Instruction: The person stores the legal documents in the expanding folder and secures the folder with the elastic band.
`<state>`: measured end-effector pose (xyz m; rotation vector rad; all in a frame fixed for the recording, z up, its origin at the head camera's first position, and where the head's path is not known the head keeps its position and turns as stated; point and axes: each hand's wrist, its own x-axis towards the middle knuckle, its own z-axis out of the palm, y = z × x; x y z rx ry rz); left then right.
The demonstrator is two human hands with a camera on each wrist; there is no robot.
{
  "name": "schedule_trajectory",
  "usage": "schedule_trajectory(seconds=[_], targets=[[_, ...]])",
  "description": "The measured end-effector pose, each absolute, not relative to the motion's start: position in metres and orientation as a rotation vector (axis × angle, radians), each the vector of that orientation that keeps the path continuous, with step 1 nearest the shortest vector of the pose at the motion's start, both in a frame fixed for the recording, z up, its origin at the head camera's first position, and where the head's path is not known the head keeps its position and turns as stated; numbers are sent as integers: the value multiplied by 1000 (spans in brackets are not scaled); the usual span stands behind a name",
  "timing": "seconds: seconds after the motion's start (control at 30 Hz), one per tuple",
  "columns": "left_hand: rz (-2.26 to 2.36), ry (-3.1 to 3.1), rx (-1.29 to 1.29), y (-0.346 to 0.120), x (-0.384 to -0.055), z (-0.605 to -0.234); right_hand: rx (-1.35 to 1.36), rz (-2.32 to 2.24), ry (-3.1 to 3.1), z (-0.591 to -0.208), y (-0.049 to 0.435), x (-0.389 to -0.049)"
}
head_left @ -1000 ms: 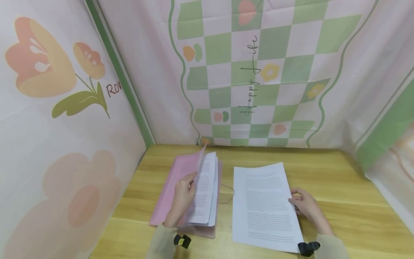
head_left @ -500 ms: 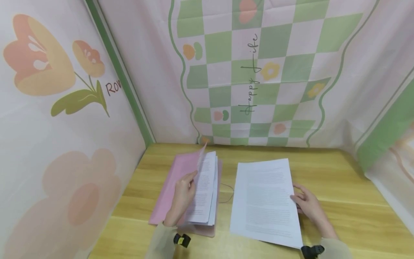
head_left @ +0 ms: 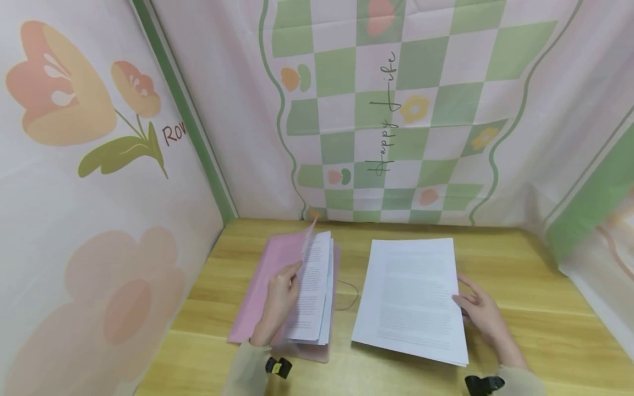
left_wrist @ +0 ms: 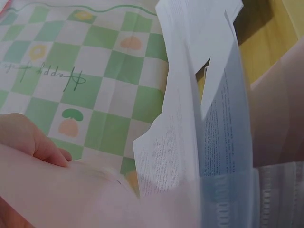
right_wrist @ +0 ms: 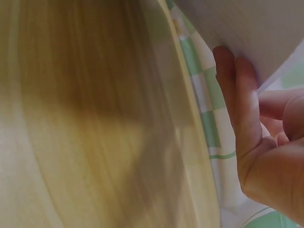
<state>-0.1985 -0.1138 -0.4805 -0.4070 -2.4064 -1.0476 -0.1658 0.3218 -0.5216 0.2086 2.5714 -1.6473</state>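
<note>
On the left of the table lies a pink folder (head_left: pixel 260 275), its front cover raised. My left hand (head_left: pixel 282 294) pinches that cover by its free edge, as the left wrist view also shows with the hand (left_wrist: pixel 28 142) at the pink cover (left_wrist: pixel 90 194). Inside the folder are several printed sheets (head_left: pixel 314 297). To the right, my right hand (head_left: pixel 482 316) holds printed paper (head_left: pixel 411 297) by its right edge, thumb on top. From below, in the right wrist view, straight fingers (right_wrist: pixel 244 102) support the underside of the paper (right_wrist: pixel 261 28), which is raised off the table.
A thin reddish string (head_left: pixel 354 294) loops out from the folder's right side. The wooden table (head_left: pixel 535 286) ends at a checkered curtain (head_left: pixel 381 137) behind and a flowered cloth (head_left: pixel 99 209) on the left.
My right hand has moved a little to the right and away from me, and the paper has shifted and turned slightly with it. The left hand and folder stay put.
</note>
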Motion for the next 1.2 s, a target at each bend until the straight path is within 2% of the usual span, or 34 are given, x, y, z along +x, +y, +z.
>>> schedule_trajectory(seconds=[0.67,1.2], targets=[[-1048,-2400,-399,-117,-200,-478,88,-1848,2444,-512,295,-182],[-1073,-2417,-391,-118,-199,-475,20,-1863,2388,-521,269,-195]])
